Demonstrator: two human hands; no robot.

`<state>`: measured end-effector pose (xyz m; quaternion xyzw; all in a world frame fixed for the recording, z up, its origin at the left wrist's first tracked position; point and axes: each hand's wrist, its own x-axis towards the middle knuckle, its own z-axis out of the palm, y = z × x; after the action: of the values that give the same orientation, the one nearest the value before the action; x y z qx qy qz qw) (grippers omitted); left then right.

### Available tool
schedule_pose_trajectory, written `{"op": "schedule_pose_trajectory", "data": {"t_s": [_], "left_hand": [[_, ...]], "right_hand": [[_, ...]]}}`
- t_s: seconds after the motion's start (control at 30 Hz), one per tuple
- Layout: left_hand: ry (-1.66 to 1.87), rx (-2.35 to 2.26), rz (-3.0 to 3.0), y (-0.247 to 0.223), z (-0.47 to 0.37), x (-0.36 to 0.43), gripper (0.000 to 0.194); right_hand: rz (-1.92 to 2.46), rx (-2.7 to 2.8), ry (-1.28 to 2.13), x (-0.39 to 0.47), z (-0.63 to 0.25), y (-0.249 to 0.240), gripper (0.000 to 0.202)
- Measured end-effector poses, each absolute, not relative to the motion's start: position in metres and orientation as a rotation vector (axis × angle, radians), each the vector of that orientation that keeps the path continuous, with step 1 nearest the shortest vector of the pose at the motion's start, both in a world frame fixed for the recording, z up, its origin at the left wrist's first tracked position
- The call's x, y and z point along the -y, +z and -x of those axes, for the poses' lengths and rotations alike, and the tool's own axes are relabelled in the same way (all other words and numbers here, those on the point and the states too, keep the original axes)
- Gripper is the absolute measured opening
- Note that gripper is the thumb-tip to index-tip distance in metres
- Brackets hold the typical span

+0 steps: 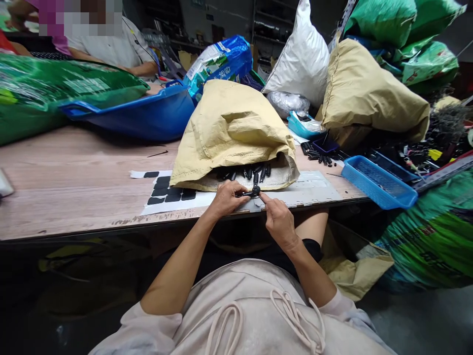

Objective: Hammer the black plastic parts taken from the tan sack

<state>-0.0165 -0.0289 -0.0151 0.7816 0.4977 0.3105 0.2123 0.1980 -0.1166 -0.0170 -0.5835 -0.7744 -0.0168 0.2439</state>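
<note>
At the mouth of a tan paper sack (236, 128), my left hand (228, 198) pinches a small black plastic part (256, 190) with a round knob and thin arms. The knob sits just past the left fingertips. My right hand (280, 221) has its index finger stretched to the knob's near right side, touching or almost touching it. Its other fingers are curled, and whatever they may hold is hidden. Several black pieces (263, 172) lie inside the sack opening behind the part. Beneath the hands is a whitish strip (310, 190) along the table edge.
Black rounded pads (162, 190) lie on white backing at the left. A blue basin (140, 116) and green sack (66, 86) stand behind. At right are a blue tray (379, 182), loose black pieces (320, 155) and more sacks (373, 93). A co-worker (111, 47) sits across.
</note>
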Motion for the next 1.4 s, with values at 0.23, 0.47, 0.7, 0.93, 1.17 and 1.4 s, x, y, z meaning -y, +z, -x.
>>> {"op": "schedule_pose_trajectory", "data": {"t_s": [0.23, 0.47, 0.7, 0.93, 1.17, 1.4], "left_hand": [[0.854, -1.401, -2.189, -0.012, 0.015, 0.031, 0.016], [0.843, -1.413, -2.212, -0.015, 0.014, 0.032, 0.016], [0.900, -1.399, -2.313, -0.018, 0.017, 0.029, 0.013], [1.369, -0.937, -2.487, -0.037, 0.013, 0.076, 0.017], [0.595, -1.115, -2.151, -0.142, -0.002, 0.101, 0.024], [0.237, -1.417, -1.976, -0.185, 0.006, 0.075, 0.012]], "right_hand": [[1.632, 1.968, -0.201, 0.098, -0.221, -0.009, 0.053], [1.809, 1.960, -0.414, 0.066, -0.241, -0.017, 0.055], [1.901, 1.986, -0.424, 0.069, -0.231, -0.021, 0.049], [1.946, 1.978, -0.366, 0.071, -0.226, -0.017, 0.046], [1.953, 1.991, -0.382, 0.072, -0.224, -0.018, 0.045], [1.922, 1.989, -0.421, 0.072, -0.225, -0.021, 0.044]]}}
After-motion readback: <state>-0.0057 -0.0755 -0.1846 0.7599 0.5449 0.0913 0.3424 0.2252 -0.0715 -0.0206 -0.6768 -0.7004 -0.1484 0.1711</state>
